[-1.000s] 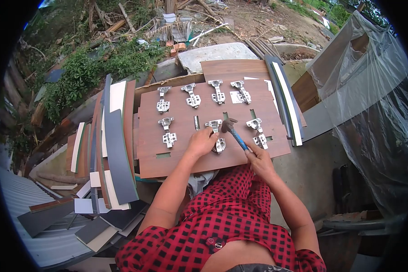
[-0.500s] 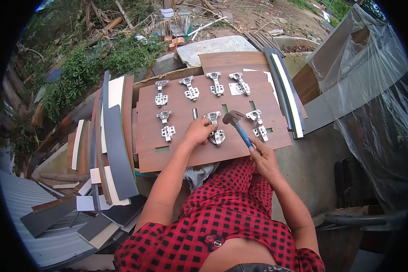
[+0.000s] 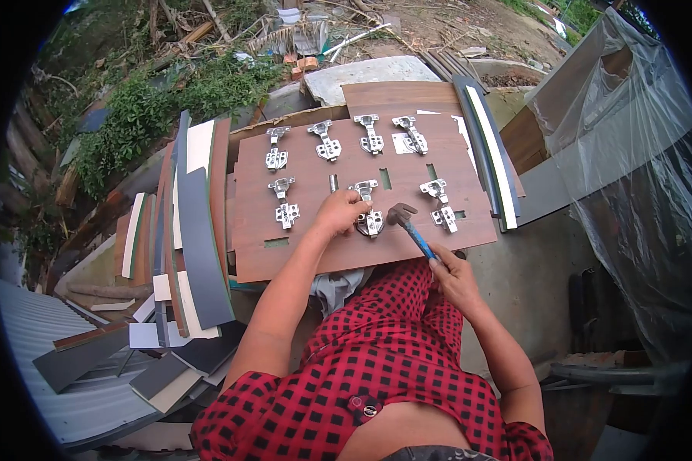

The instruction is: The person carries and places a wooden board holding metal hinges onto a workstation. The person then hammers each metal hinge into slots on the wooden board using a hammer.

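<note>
My left hand [image 3: 340, 213] is closed at the thumb and fingertips on a silver cabinet hinge [image 3: 371, 221] in the front row on the brown board. Its fingers cover part of the hinge's left side. A claw hammer [image 3: 417, 239] with a worn blue handle is in my right hand [image 3: 455, 275], its fingers wrapped round the grip. The hammer's head is just right of that hinge, apparently above the board. Another hinge [image 3: 443, 219] lies farther right, and one more [image 3: 285, 212] to the left. A small metal cylinder [image 3: 333, 183] is beyond my left hand.
Several hinges [image 3: 327, 141] line the back of the brown board [image 3: 315, 257], which has rectangular cutouts. Long panel offcuts [image 3: 205, 242] stand at the left, more strips [image 3: 487, 154] at the right. Clear plastic sheeting [image 3: 630, 177] hangs over a panel at far right.
The hammer head has dropped slightly toward me and right, away from the hinge. My left hand keeps its hold on the hinge. The view has shifted a little.
</note>
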`<act>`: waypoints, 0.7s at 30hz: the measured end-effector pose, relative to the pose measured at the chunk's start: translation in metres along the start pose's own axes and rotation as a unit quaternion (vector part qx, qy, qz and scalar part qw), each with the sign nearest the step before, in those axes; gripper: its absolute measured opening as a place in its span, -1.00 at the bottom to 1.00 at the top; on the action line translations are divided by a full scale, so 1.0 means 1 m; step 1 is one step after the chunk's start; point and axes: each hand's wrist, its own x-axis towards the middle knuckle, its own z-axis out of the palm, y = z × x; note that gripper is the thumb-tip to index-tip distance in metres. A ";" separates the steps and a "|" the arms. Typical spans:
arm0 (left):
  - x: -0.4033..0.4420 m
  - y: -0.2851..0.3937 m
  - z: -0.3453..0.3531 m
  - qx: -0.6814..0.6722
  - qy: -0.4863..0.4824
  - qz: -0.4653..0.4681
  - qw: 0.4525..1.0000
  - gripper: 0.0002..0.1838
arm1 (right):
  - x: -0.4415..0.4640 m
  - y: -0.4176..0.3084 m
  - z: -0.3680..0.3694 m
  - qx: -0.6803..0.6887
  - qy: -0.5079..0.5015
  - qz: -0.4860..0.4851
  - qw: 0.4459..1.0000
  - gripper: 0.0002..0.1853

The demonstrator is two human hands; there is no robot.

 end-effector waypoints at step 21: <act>-0.006 -0.003 -0.003 0.071 -0.052 0.004 0.996 -0.67 | -0.038 -0.004 -0.010 -0.027 -0.054 0.011 0.998 -0.64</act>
